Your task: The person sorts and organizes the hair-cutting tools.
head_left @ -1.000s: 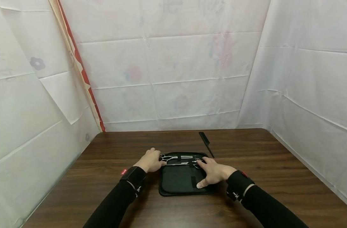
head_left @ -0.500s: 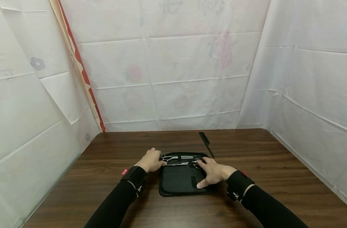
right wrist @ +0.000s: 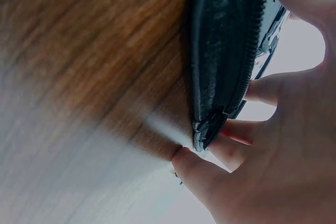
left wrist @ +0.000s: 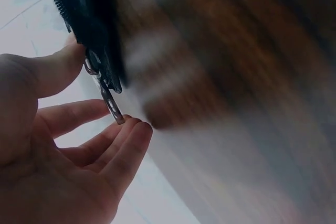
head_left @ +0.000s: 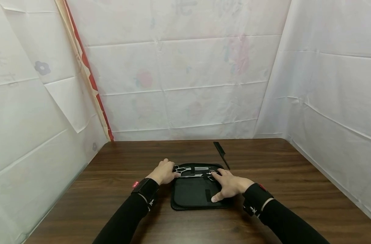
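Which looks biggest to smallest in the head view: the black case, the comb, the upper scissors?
1. black case
2. upper scissors and comb: similar length, and the comb lies farther away, so unranked.

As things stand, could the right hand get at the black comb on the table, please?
Probably yes. The comb lies bare on the table just beyond the open case, with nothing between it and the right hand, which rests on the case.

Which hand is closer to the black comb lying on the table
Right. The right hand rests on the open black case, its fingertips just short of the comb. The left hand grips the case's far left corner, farther off.
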The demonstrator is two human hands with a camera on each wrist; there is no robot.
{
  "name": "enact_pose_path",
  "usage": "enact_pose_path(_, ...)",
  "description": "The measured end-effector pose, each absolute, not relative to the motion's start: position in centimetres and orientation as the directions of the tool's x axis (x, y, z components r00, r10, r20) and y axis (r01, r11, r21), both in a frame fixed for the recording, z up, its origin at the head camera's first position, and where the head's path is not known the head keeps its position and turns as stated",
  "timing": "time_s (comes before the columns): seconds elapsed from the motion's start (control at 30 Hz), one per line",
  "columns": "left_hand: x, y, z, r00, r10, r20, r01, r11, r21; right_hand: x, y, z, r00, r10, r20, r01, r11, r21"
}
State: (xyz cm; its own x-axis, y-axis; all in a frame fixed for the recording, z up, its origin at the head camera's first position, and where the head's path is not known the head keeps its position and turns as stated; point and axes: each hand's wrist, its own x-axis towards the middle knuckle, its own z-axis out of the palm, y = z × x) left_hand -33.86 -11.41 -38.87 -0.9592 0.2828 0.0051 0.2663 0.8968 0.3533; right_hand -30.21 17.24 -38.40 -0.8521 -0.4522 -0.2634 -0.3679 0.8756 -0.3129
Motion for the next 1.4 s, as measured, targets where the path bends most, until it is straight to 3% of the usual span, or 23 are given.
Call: enact_pose_path(1.4,-33.5,-10.2,-39.1,-0.960,0.276,0.044,0.273,0.895,0.352,-30.3,17.3,-38.5,-0.855,-0.454,-0.249,-0.372,0.873,-0.316)
